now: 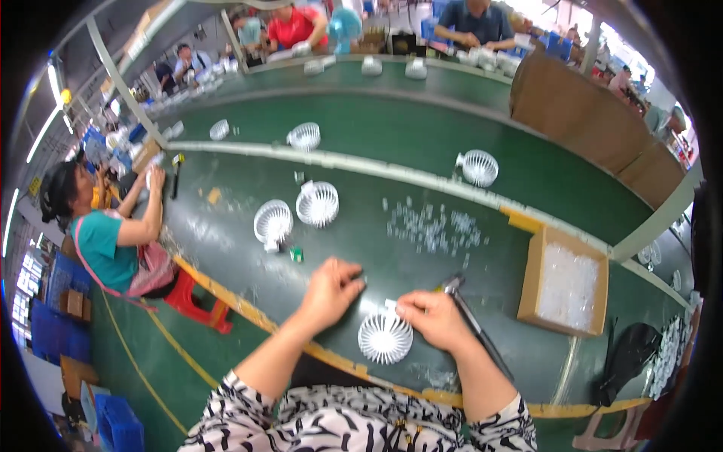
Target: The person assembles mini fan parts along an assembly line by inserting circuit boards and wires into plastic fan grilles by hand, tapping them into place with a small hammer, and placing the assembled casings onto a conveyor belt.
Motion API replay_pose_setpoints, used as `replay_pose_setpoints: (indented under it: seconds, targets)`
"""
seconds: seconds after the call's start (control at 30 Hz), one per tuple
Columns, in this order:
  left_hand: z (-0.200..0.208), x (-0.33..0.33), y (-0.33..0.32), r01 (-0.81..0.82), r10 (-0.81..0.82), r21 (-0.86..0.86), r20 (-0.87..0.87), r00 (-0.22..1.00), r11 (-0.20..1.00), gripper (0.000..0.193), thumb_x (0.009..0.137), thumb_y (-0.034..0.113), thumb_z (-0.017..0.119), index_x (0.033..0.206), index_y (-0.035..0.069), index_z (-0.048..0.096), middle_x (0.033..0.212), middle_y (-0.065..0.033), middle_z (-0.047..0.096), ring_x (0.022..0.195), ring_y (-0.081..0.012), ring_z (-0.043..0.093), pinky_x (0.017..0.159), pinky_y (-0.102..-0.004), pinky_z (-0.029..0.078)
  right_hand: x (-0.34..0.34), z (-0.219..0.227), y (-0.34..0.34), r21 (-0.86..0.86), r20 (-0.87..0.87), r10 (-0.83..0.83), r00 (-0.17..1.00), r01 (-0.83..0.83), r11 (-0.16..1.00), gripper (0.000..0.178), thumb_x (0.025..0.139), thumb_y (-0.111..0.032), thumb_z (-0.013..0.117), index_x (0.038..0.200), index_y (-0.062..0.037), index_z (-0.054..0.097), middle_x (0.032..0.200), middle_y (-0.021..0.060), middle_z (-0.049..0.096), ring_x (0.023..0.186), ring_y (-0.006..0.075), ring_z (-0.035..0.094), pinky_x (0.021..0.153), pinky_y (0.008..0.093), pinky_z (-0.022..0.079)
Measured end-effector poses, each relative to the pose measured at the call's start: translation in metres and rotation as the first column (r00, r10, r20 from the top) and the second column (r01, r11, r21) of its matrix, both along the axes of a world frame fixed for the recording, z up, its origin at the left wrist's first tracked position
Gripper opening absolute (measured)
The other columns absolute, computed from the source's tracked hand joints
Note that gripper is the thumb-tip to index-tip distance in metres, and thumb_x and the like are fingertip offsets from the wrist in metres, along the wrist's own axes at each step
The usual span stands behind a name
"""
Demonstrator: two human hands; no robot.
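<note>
Down at the near edge of the workbench (493, 290), there's the white ribbed cage (385, 340), lying just in front of the person, slatted round face up, its short neck pointing away. The right hand (437, 320) is right at that neck, thumb and fingertips drawn together there; whether they're clamped on the neck or on some small piece against it, you can't tell, because the fingers cover the spot. And the left hand (329, 292) is up beyond the cage and to its left, clear of it, thumb and forefinger apart with a gap between; the lower fingers curl out of sight, and nothing can be seen in the grasp.

Just past the right hand lies a hammer (473, 320), black-handled, its lower stretch partly behind the forearm. Farther out, a scatter of small clear pieces (435, 228), too tiny to make out singly. To the right, a cardboard box (532, 282) full of clear stuff, a glossy blur. Two more ribbed cages (317, 203) sit side by side ahead of the left hand, a small green piece (297, 255) near them.

Over on the green belt (392, 135), more cages are spaced out. A co-worker in a teal top (113, 239) sits at the left, hands on something white, hard to identify. Along the top, other workers are cut off by the frame, and the dark fisheye rim swallows the corners.
</note>
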State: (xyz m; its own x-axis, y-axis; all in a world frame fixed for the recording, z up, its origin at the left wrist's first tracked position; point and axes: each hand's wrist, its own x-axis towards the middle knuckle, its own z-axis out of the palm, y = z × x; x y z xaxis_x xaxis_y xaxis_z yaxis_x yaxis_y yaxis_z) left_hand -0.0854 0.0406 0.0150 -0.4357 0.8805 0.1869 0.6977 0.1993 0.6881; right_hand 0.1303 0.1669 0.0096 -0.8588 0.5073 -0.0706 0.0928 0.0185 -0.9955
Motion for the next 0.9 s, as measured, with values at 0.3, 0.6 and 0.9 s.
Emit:
replay_pose_setpoints:
  seconds: [0.3,0.6,0.9]
  targets:
    - [-0.005,0.025,0.008,-0.016,0.018,0.122,-0.023,1.000,0.992,0.014,0.083,0.003,0.073,0.097,0.002,0.074,0.090,-0.0112,0.063,0.080,-0.0267,0.063,0.070,-0.0345,0.051,0.003,0.002,-0.005,-0.025,-0.026,0.010,1.000,-0.011,1.000,0.021,0.094,-0.016,0.069,0.101,0.0033,0.071,0.083,-0.0006,0.069,0.075,0.0056,0.059,0.068,0.0234,0.048]
    - [-0.013,0.043,0.002,-0.201,0.044,0.143,0.703,0.710,0.969,0.013,0.090,0.005,0.071,0.102,0.000,0.069,0.081,-0.0004,0.068,0.070,-0.0079,0.060,0.064,-0.0244,0.049,0.015,0.019,-0.009,-0.065,-0.080,-0.048,0.996,0.043,0.997,0.019,0.095,-0.015,0.068,0.099,0.0028,0.072,0.083,0.0001,0.069,0.075,0.0054,0.060,0.067,0.0230,0.049]
    - [0.031,0.051,-0.017,-0.066,-0.117,0.121,0.991,0.072,0.990,0.016,0.093,0.004,0.066,0.108,0.001,0.070,0.097,-0.0115,0.073,0.080,-0.0153,0.067,0.077,-0.0288,0.056,0.010,0.026,-0.004,-0.119,-0.170,-0.046,0.984,0.025,0.993,0.018,0.096,-0.015,0.067,0.097,0.0030,0.072,0.083,0.0000,0.069,0.077,0.0061,0.061,0.068,0.0238,0.050]
